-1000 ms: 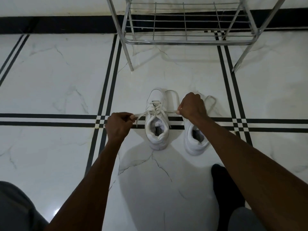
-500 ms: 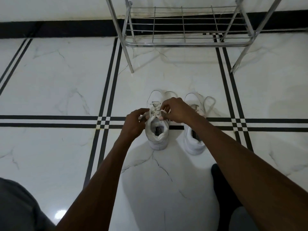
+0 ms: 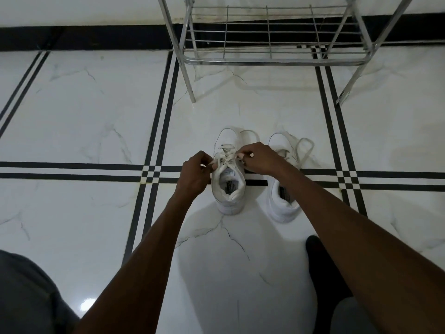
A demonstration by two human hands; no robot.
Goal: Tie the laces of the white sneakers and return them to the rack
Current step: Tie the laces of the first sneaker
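Observation:
Two white sneakers stand side by side on the floor, toes pointing away from me. Over the tongue of the left sneaker [image 3: 230, 189] both hands work its laces [image 3: 226, 157]. My left hand [image 3: 196, 173] pinches one lace end at the shoe's left side. My right hand [image 3: 261, 159] pinches the other end at its right side, fingers curled. The right sneaker [image 3: 284, 201] is partly hidden by my right forearm; its laces [image 3: 304, 148] lie loose on the floor. The metal shoe rack [image 3: 272, 60] stands beyond the shoes.
The floor is glossy white marble tile with black double stripes [image 3: 72, 169]. A black skirting [image 3: 84, 37] runs along the wall behind the rack. My knees show at the bottom left [image 3: 26, 297], and a dark-socked foot [image 3: 322, 268] at the bottom right.
A second ago both hands held the lace ends pulled wide apart. They have since come together over the left sneaker's tongue and stay close there.

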